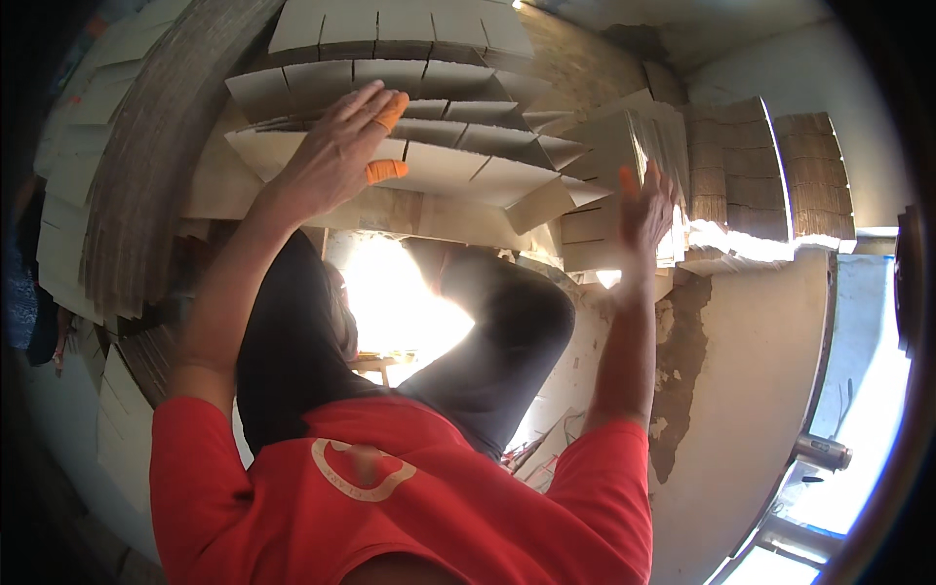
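Note:
My left hand (343,151) hovers over slotted cardboard strips (322,156) in front of me, fingers stretched and thumb apart, nothing held. Orange covers wrap its thumb and one finger. The strips stand in curved rows, with gaps between them. A short cardboard flap (542,204) sticks out at the right end of the nearest row. On the right, my right hand (648,207), slightly blurred, is at the edge of a stack of cardboard sheets (597,200). Its thumb, also in an orange cover, stands away from the raised fingers; whether they touch the stack I cannot tell.
More bundled slotted strips (736,161) stand farther right, by the wall. At the left a long, tall stack of cardboard (161,156) curves past my arm. Another stack (405,34) lies at the back. Part of another person (44,292) shows at the far left edge.

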`<state>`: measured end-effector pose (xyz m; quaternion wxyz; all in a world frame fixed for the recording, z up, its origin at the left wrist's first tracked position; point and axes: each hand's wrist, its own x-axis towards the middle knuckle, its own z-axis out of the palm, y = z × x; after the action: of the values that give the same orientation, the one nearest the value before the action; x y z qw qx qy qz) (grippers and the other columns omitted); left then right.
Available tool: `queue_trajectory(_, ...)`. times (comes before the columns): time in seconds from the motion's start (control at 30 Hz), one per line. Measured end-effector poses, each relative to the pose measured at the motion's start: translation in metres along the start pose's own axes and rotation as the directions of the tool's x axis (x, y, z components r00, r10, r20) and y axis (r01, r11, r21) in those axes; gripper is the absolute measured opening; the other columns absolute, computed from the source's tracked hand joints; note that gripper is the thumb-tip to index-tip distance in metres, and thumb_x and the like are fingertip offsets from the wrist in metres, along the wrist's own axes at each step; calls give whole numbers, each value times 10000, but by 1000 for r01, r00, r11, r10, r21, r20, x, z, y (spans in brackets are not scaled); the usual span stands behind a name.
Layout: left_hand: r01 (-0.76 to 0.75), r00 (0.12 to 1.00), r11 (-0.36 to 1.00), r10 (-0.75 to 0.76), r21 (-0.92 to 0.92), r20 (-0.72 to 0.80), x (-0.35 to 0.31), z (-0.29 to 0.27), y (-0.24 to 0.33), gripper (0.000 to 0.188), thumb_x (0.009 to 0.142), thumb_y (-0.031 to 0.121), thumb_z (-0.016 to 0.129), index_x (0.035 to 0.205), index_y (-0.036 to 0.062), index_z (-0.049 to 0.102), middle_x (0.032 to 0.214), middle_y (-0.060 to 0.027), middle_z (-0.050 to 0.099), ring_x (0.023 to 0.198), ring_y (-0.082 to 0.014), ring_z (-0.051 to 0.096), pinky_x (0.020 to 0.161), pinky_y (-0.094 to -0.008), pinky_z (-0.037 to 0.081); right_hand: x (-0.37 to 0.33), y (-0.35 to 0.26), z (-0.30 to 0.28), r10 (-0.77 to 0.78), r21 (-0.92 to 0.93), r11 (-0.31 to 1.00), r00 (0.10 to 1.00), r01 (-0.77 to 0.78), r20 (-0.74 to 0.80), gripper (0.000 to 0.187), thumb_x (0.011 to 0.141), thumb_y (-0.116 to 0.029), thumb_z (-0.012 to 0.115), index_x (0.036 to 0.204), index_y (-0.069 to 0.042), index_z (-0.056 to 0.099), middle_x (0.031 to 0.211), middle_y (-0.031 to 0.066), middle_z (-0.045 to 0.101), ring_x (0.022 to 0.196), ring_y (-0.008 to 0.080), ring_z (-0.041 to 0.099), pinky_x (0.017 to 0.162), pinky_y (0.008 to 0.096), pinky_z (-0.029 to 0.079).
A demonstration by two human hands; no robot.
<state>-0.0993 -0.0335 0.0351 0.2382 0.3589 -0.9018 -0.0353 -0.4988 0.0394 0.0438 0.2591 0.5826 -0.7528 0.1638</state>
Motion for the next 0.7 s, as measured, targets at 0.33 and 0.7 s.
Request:
queue_trajectory(0.33, -103, 990, 982, 85, -156, -114, 115, 30, 35, 337, 823, 259, 687, 936, -33, 563, 895, -173, 607, 894, -320, 551, 792, -413, 450, -36, 73, 21, -51, 30, 998, 984, 46, 170, 505, 695, -212, 773, 1128, -63, 559, 977, 142, 588, 953, 338, 528, 815, 415, 446)
queue_trajectory(0.7, -166, 981, 964, 183, -206, 68, 203, 121, 20, 279, 780, 168, 699, 803, -48, 525, 693, -240, 482, 646, -399, 458, 628, -423, 425, -32, 73, 27, -14, 128, 992, 997, 5, 72, 445, 667, -208, 794, 997, -42, 546, 918, 154, 600, 884, 373, 564, 768, 451, 461)
